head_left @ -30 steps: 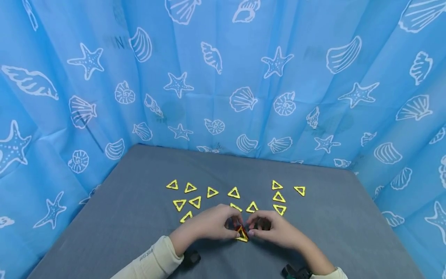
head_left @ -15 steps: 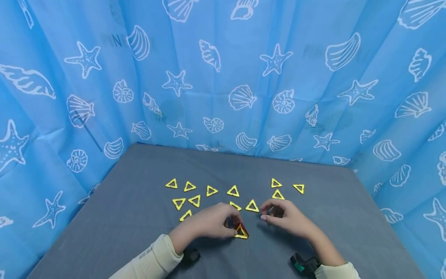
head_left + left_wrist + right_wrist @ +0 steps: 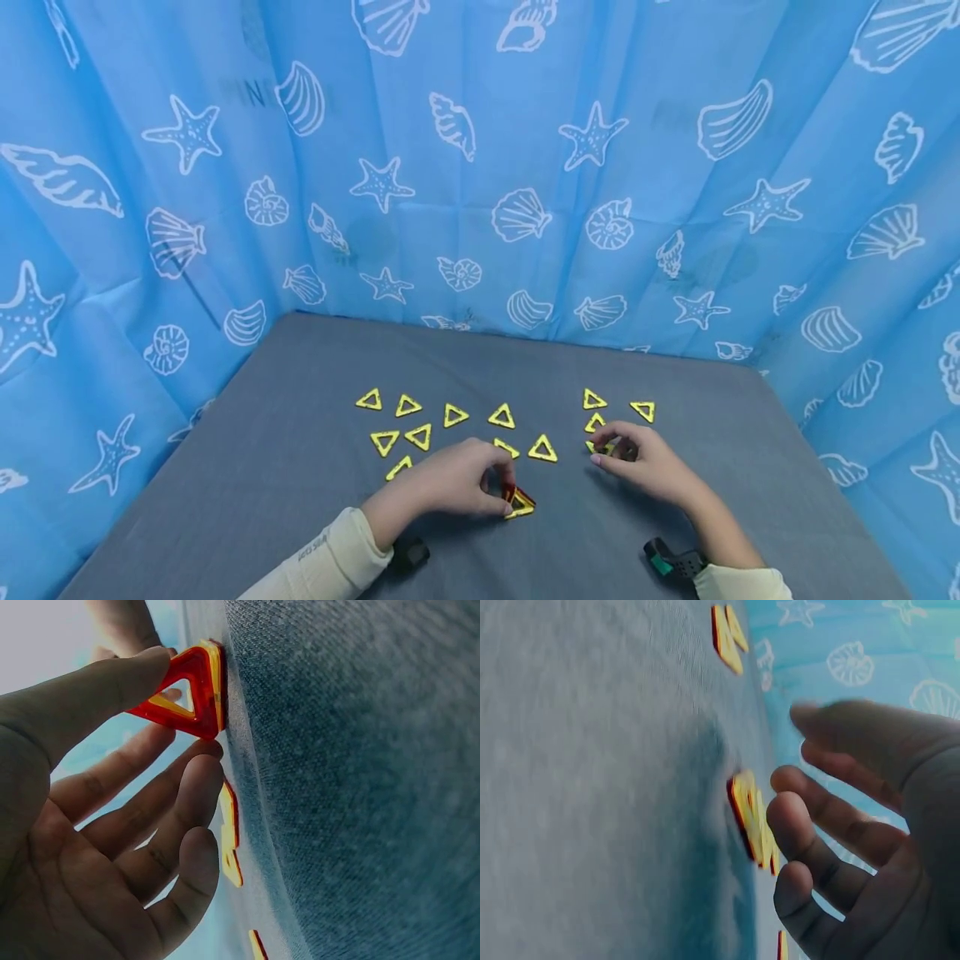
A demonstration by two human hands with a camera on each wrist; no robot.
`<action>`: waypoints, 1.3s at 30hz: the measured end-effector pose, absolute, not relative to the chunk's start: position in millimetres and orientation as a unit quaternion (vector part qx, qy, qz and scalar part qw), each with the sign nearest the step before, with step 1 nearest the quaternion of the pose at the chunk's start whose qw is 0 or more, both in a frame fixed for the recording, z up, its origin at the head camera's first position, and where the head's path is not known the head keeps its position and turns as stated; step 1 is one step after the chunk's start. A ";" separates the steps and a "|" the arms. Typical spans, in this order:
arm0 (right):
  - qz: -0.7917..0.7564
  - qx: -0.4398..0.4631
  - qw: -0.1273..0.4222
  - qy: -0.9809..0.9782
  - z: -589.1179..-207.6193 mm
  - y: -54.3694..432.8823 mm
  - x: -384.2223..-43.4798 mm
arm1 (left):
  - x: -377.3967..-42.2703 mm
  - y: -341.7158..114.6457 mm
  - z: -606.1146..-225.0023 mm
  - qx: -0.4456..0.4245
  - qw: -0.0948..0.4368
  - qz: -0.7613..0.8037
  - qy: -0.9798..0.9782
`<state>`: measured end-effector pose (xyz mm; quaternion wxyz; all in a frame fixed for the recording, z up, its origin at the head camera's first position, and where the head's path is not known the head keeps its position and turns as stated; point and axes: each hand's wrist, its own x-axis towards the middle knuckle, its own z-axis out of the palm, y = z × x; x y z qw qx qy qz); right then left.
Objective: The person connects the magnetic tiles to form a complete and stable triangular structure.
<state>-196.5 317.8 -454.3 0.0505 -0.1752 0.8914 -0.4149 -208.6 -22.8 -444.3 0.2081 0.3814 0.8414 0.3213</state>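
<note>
Near the front middle of the table my left hand [image 3: 461,479] pinches a red-and-yellow triangular magnetic tile [image 3: 180,709] between thumb and fingers. It stands upright and leans together with a second triangular tile [image 3: 219,682] close over the grey cloth. To the right, my right hand [image 3: 641,458] hovers with loosely bent fingers and nothing between them. Just past its fingertips lies a yellow triangular tile [image 3: 591,447], partly hidden by the hand; the right wrist view shows tiles [image 3: 742,814] beside the fingers, apart from them.
Several flat yellow triangular tiles [image 3: 418,436] lie spread over the left and middle of the grey table [image 3: 315,358]. More tiles [image 3: 642,410] lie at the right. A blue curtain [image 3: 480,167] with white shells hangs behind. Black devices [image 3: 675,562] sit under the wrists.
My right hand has left the pinched tiles and moved right and away to the tiles on the right. The left hand stays in place, still pinching its tile.
</note>
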 end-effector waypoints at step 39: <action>-0.322 -0.175 0.094 0.925 -457.9 308.3 -191.1 | -207.8 -24.8 -445.9 0.351 0.211 0.280 0.868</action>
